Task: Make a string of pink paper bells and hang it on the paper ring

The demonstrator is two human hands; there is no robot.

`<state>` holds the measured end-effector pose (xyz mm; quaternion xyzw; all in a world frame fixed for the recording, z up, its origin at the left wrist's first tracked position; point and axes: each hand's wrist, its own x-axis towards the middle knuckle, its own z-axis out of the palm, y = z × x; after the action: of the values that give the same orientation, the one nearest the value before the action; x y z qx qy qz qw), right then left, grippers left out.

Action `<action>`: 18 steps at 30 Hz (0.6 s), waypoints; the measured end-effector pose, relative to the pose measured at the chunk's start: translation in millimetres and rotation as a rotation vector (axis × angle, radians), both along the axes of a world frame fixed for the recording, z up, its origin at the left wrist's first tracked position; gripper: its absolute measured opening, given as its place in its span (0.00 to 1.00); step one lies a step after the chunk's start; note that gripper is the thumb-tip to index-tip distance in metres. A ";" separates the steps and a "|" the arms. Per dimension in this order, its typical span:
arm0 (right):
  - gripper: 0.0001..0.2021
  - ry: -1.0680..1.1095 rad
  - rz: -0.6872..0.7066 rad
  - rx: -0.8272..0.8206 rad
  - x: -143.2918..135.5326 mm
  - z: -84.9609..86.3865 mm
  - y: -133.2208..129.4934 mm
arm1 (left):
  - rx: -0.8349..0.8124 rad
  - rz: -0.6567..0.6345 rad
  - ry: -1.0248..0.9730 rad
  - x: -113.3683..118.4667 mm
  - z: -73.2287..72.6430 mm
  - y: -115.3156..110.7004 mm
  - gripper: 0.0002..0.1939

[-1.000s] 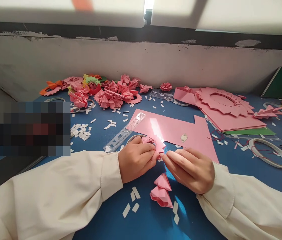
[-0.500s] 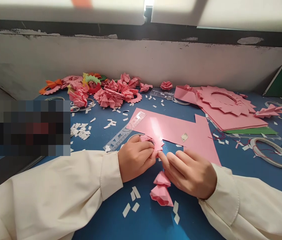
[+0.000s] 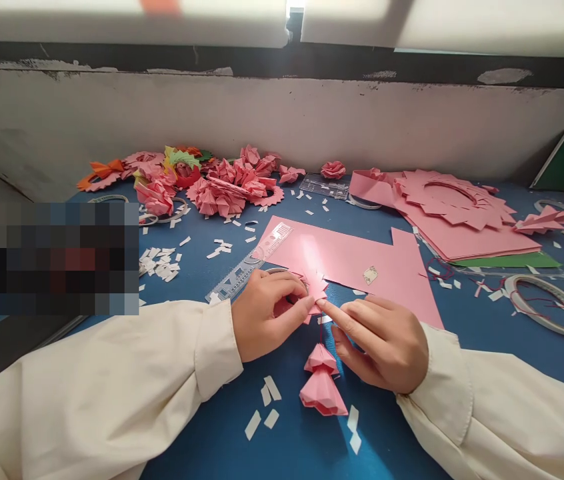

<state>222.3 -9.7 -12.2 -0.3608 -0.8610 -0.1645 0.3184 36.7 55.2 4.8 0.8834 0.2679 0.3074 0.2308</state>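
Note:
My left hand (image 3: pixel 272 313) is closed on a small pink folded-paper ring (image 3: pixel 317 285) with a pointed edge, its thumb near the lower rim. Part of the ring is hidden behind the fingers. My right hand (image 3: pixel 385 340) reaches in from the right with the index finger stretched out, its tip at the ring's lower edge by my left thumb. Its thumb stays apart below, and nothing shows in its grasp. A thin red thread (image 3: pixel 321 331) runs down from the ring to a two-tier pink paper pendant (image 3: pixel 323 390) on the blue table.
Pink paper (image 3: pixel 342 250) and a clear ruler (image 3: pixel 235 273) lie beyond my hands. Behind are folded-paper pieces (image 3: pixel 219 190) and a large pink ring (image 3: pixel 455 200). Tape rolls (image 3: pixel 549 305) and white paper scraps (image 3: pixel 162 263) are scattered about. A dark device (image 3: pixel 22 343) lies left.
My right thumb has dropped away from the index finger, which now points straight at the ring. The red thread shows more plainly, and the pendant's upper tier has shifted slightly left.

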 end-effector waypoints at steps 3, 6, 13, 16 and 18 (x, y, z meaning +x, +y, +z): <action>0.18 -0.038 0.009 0.018 -0.6 2.5 0.1 | -0.088 -0.004 0.038 0.8 4.8 -2.1 0.08; 0.15 -0.090 0.032 0.047 -0.6 3.8 1.0 | -0.128 0.036 0.049 1.9 4.5 -4.2 0.09; 0.19 -0.001 0.062 -0.039 1.5 -0.1 1.4 | -0.035 0.100 0.049 -0.2 -6.8 -3.4 0.05; 0.20 0.030 0.099 -0.057 1.6 -0.8 -0.7 | 0.020 0.099 0.036 -0.7 -9.9 -1.6 0.05; 0.19 0.047 0.115 -0.052 1.8 -0.9 -2.0 | 0.056 0.104 0.019 -0.5 -10.6 -1.3 0.06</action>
<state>224.1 -11.7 -13.1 -0.3224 -0.8767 -0.1153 0.3379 36.2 53.8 -5.8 0.8773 0.3070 0.3180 0.1871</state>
